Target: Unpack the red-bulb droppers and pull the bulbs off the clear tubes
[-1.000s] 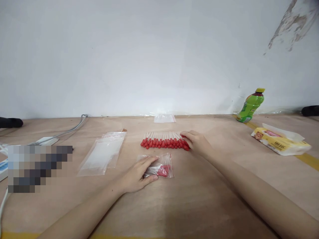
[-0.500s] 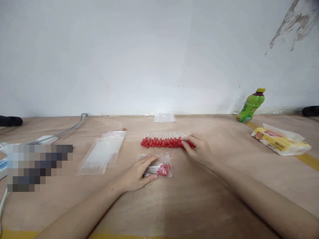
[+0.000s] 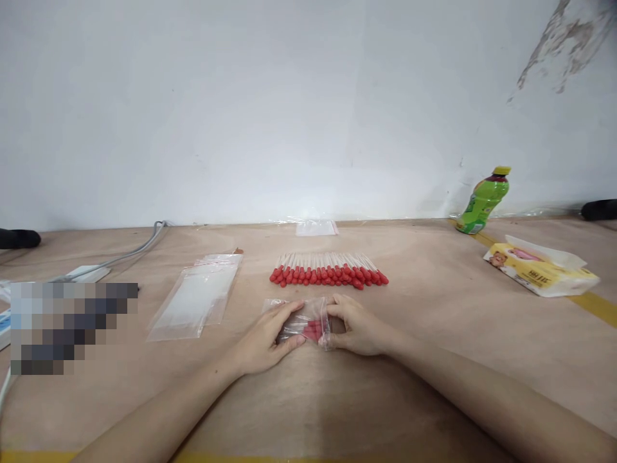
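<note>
Bag (image 3: 313, 313) lying just below the centre of the frame, clear, with red-ended sticks inside. Held at its left end by the left hand (image 3: 266, 337), half-curled, thumb and fingers apart around the film. Touched at its right end by the right hand (image 3: 360, 328), thumb and fingers also apart; cannot tell whether pinched on the film. Just above, near the centre, row of red-tipped sticks (image 3: 328, 275). Farther out, flat bags (image 3: 193, 302) left of centre, tissue pack (image 3: 540, 273) at right, tilted-looking bottle (image 3: 484, 200) above it.
</note>
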### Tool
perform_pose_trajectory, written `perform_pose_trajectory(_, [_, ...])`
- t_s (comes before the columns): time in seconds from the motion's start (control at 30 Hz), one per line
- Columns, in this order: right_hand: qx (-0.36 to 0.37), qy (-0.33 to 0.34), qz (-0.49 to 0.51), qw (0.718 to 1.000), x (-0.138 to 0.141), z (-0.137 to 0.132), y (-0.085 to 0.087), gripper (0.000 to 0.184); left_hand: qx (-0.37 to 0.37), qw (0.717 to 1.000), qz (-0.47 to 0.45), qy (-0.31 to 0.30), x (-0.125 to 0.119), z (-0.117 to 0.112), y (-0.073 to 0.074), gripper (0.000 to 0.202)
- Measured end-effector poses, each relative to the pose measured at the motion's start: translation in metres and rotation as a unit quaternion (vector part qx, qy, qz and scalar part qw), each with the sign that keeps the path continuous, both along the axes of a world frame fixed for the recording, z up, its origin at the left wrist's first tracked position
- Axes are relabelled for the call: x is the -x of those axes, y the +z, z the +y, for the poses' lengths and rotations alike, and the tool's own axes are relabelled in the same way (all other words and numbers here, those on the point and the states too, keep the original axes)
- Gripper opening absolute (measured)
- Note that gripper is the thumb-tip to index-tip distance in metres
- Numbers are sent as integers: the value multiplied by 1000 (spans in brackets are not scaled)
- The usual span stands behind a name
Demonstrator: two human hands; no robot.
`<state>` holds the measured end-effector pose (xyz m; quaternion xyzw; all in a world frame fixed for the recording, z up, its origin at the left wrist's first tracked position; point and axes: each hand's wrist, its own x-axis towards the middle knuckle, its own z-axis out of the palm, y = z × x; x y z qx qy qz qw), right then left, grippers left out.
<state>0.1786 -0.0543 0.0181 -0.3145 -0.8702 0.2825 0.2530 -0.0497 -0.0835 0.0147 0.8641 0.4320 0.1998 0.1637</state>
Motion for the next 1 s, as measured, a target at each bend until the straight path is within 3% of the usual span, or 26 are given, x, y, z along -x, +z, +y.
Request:
perform_pose_trajectory(0.17, [6,25,23,999,3,-2,1,34,-4,1000,2,-1,-2,1,-2,53])
perform_pose_trajectory(0.27, [-18,39,45,998,5,-4,0,24,-5,1000,1,-2,-3,0,0,52])
perform_pose_trajectory(0.4, [-10,-14,61,998,7,-5,-2,15,-2,1000,5,-8,-3,0,4,52])
perform_pose_trajectory(0.57, [115,-27,125,985,9,-1,-8,19,-10,1000,14,-14,-2,0,2,53])
perform_pose_trajectory(0.73, [296,18,255,920,14,0,-14,36,-21,997,63,-33,-1,3,0,58])
perform_pose_trajectory(1.0, [345,-61,321,880,13,0,-13,37,-6,993,114,-28,-2,1,5,61])
